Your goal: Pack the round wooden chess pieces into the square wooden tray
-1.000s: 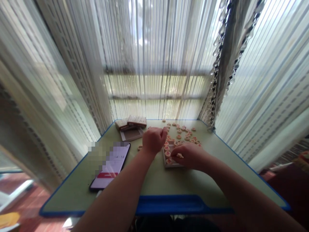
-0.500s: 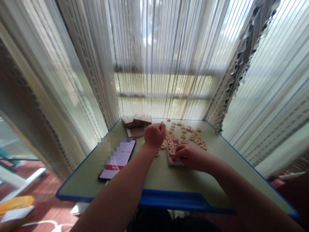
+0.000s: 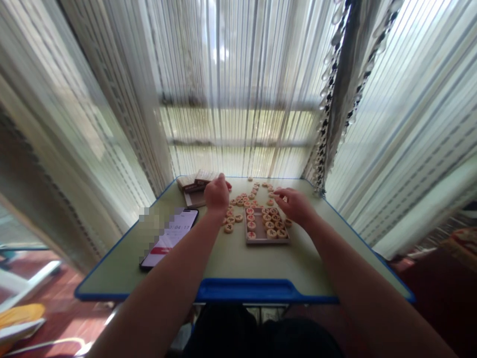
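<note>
The tray point(image 3: 260, 226) is lying on the table point(image 3: 238, 261) between the two forearms, nearer the right one. Four red pieces point(image 3: 251, 225) are standing in a column along its left wall, and black pieces point(image 3: 274, 225) are filling two columns on its right, with a bare strip running between. The right hand point(image 3: 296, 205) is hovering past the tray's far right corner, thumb and fingers slightly apart, its fingertips pointing at the loose pieces point(image 3: 270, 202) scattered beyond; whether they are touching one, I cannot tell. The left hand point(image 3: 217, 195) is hanging above the table to the tray's left, fingers curling in; its back is hiding whether they are closing on anything. More pieces are lying below and beside it. Left of that hand, boxes point(image 3: 187, 184) are sitting at the far edge, and a phone point(image 3: 172, 235) is lying closer, its screen glowing.
</note>
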The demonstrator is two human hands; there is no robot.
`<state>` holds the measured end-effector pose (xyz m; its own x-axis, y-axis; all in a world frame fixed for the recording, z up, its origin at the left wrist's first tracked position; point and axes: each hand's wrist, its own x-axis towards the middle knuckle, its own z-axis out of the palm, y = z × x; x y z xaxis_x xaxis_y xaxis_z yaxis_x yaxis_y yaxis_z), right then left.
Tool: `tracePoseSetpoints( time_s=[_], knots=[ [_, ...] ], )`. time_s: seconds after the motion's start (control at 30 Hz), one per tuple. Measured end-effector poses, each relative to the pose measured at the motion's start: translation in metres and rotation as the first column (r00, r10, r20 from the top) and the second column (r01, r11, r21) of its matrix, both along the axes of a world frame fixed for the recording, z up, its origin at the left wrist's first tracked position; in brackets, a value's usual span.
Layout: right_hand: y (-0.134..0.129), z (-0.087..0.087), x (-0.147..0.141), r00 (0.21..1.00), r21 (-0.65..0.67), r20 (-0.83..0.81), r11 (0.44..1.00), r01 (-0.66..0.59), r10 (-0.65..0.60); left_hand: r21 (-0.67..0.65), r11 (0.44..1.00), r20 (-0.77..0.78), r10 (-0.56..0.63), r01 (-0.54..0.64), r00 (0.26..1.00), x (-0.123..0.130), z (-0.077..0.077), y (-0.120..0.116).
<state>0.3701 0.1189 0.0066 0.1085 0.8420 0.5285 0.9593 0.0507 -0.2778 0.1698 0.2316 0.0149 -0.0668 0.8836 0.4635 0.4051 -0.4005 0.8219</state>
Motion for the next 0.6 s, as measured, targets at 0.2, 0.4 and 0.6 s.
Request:
tracePoseSetpoints(
  time_s=[0.2,0.4,0.6],
  knots=[
    [0.013,-0.017,0.012,0.992,-0.047,0.080,0.994,0.103,-0.099,-0.121,0.992,0.206,-0.013,0.039,0.979,-0.009,0.003,0.016],
    [0.022,-0.025,0.025,0.968,-0.096,0.056,0.964,0.248,-0.244,-0.118,0.989,-0.396,-0.130,0.090,0.909,-0.019,0.008,0.004],
    [0.016,-0.022,0.022,0.974,-0.068,0.045,0.972,0.225,-0.223,-0.222,0.974,-0.805,-0.215,0.056,0.552,-0.027,0.012,-0.014]
  ],
)
